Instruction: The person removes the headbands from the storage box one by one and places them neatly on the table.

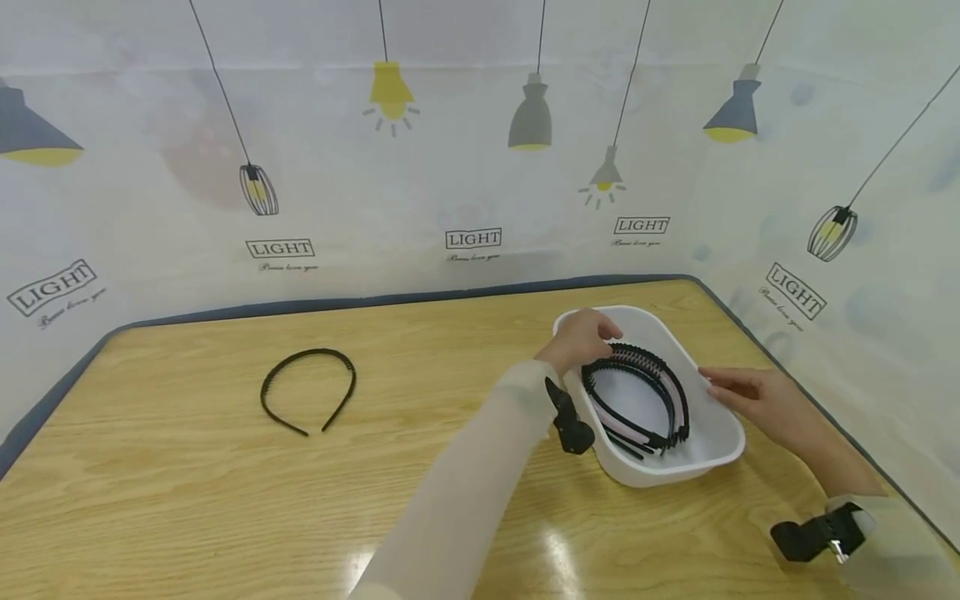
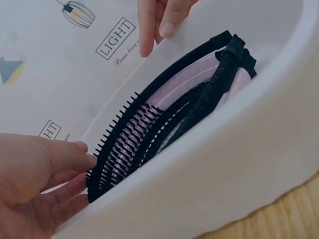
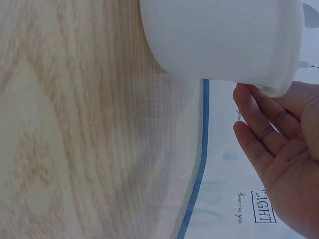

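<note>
A white plastic basin [image 1: 720, 442] stands on the table's right side. Several headbands [image 1: 675, 392], black and pale pink with comb teeth, lie nested inside it. My left hand [image 1: 581, 340] reaches over the basin's left rim. In the left wrist view, its thumb and fingers [image 2: 75, 154] hold the toothed curved end of the headband stack. My right hand [image 1: 772, 404] pinches the basin's right rim, and the right wrist view shows its fingers [image 3: 254, 107] under that rim. A single black headband [image 1: 352, 379] lies apart on the table at left.
The wooden table [image 1: 187, 483] has a dark blue border along its back and right edges. Behind it rises a pale wall covering [image 1: 390, 183] printed with hanging lamps. Small black devices [image 1: 573, 421] are strapped on both wrists over light sleeves.
</note>
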Tool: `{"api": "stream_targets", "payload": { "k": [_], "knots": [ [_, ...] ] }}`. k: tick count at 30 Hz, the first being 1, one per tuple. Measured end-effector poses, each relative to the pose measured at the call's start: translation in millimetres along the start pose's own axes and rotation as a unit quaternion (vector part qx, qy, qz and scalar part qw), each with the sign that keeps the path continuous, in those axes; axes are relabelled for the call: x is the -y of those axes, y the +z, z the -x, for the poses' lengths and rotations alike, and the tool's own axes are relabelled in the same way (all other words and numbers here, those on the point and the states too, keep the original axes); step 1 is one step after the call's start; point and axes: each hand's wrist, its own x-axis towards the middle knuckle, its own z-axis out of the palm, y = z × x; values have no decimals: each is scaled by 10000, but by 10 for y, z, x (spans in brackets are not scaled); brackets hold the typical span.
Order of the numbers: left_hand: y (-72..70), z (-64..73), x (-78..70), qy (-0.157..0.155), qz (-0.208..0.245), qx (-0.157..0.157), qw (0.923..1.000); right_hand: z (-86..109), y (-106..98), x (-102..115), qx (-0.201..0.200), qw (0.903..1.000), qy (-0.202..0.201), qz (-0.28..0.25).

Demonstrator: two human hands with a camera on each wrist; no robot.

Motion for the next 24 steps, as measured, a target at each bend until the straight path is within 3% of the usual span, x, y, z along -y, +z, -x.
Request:
{"api": "stream_targets", "payload": {
  "k": [9,24],
  "knots": [
    [-34,-39,23,-78,-236,194,9995,2,-1,-9,-26,10000,52,-45],
    [-15,-41,14,-145,-314,161,9993,6,0,-2,-136,9997,-117,-158]
  ]
}}
